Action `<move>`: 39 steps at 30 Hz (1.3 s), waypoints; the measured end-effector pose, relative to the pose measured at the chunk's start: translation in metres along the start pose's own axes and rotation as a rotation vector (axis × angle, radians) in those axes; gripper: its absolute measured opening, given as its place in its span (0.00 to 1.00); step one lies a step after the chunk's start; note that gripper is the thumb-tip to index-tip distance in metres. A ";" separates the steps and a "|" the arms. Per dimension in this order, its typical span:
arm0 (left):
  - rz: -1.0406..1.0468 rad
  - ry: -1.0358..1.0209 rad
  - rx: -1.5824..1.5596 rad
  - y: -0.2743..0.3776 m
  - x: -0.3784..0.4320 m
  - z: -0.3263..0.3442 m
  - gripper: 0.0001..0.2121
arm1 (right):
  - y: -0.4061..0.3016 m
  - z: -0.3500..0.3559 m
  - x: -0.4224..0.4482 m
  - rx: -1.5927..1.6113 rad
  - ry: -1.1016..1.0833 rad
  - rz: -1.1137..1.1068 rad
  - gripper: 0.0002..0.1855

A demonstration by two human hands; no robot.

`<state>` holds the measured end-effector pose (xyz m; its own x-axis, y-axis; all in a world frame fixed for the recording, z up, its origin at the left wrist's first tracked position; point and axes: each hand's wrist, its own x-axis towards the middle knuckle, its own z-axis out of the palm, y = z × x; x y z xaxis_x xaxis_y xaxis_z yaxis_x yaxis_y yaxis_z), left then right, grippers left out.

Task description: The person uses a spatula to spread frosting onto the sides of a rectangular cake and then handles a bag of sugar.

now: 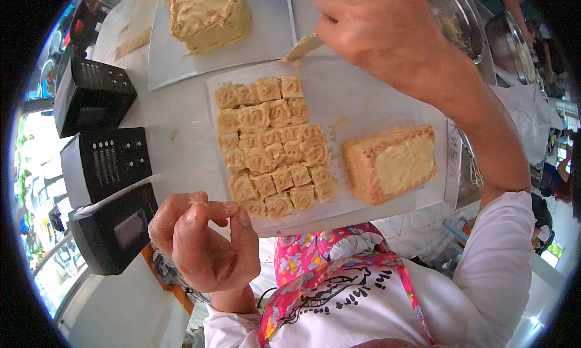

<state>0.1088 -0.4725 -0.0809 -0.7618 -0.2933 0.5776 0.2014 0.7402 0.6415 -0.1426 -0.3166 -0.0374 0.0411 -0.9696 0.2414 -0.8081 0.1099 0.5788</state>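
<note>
My right hand reaches over the far side of the table, its fingers on a cream-smeared spatula or knife blade. My left hand hovers at the near left edge of a translucent board, thumb and fingertip pinched; whether anything small sits between them cannot be told. Many small frosted cake squares lie in tight rows on the board. To their right stands a rectangular cake with tan sides and a pale cream top. Another cream-covered block cake stands on a second board at the far left.
Black appliance-like boxes line the table's left edge. Metal bowls, a plastic bag and a wire whisk are at the right. Crumbs and cream smears mark the board. Other people are in the right background.
</note>
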 end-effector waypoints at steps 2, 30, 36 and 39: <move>-0.052 0.018 -0.030 0.001 -0.003 -0.002 0.32 | -0.001 -0.018 0.005 -0.043 -0.158 -0.072 0.03; -0.142 0.073 -0.148 -0.001 -0.008 -0.003 0.27 | 0.025 -0.042 -0.071 0.376 -0.645 0.390 0.04; -0.137 0.072 -0.173 -0.002 -0.008 0.001 0.28 | 0.027 -0.033 -0.108 0.278 -0.546 0.400 0.05; -0.092 0.064 -0.165 -0.001 -0.005 0.003 0.27 | 0.017 -0.036 -0.107 0.383 -0.490 0.406 0.05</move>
<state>0.1104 -0.4700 -0.0858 -0.7420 -0.3965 0.5406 0.2353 0.6011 0.7638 -0.1396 -0.2033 -0.0248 -0.4993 -0.8651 -0.0485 -0.8558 0.4836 0.1839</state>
